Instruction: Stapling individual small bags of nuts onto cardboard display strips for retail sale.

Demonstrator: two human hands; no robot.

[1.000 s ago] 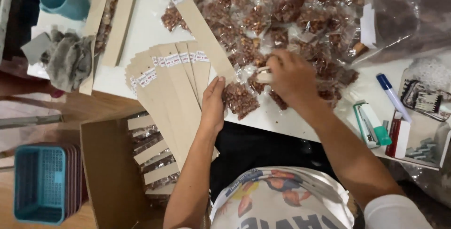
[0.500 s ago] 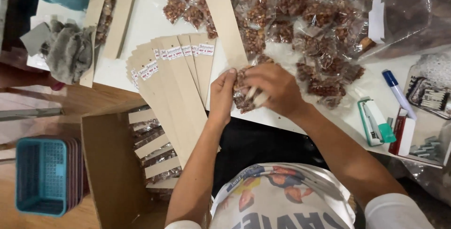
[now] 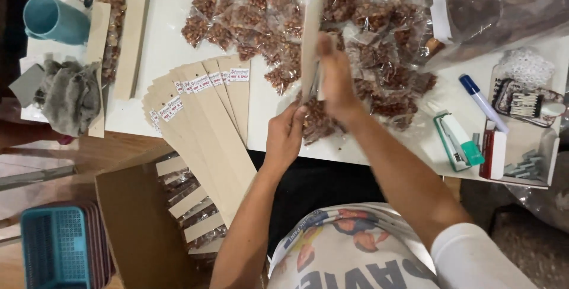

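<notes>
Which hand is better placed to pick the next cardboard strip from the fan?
Probably the left hand: it is beside the fan of strips, while the right hand holds a strip upright.

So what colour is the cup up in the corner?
The cup is teal blue, seen best in the head view.

Cardboard strips: matt tan, smooth. Snack packets: glossy clear plastic. Cloth: grey, rough, crumpled. Cup: teal plastic. Table: smooth white.

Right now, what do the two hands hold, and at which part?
The right hand pinches the long cardboard strip near its lower end. The left hand grips a small clear packet of nuts just below.
</notes>
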